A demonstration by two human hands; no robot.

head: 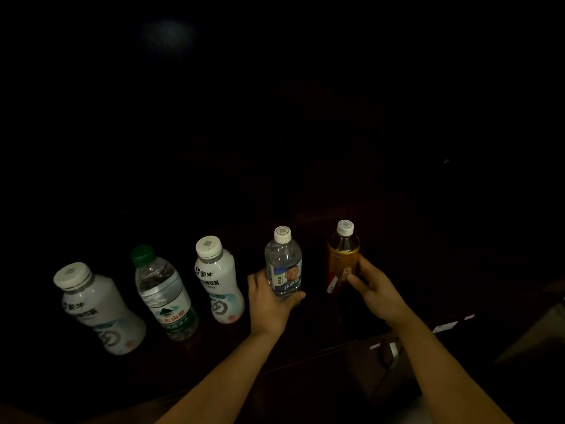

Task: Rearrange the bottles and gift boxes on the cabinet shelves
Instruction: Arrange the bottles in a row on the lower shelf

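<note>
Several bottles stand in a row on a dark shelf (305, 344). My left hand (269, 304) grips a small clear water bottle (283, 264) with a white cap and blue label. My right hand (374, 290) is wrapped around the lower part of an amber tea bottle (342, 258) with a white cap. Left of these stand a white milk-drink bottle (218, 280), a clear water bottle with a green cap (163, 293), and a second white milk-drink bottle (97, 307) at the far left. No gift boxes are visible.
The scene is very dark; the cabinet's back and upper part are black, with a faint light patch (168, 35) at top. The shelf's front edge runs below the bottles. Pale objects (446, 327) lie at the lower right.
</note>
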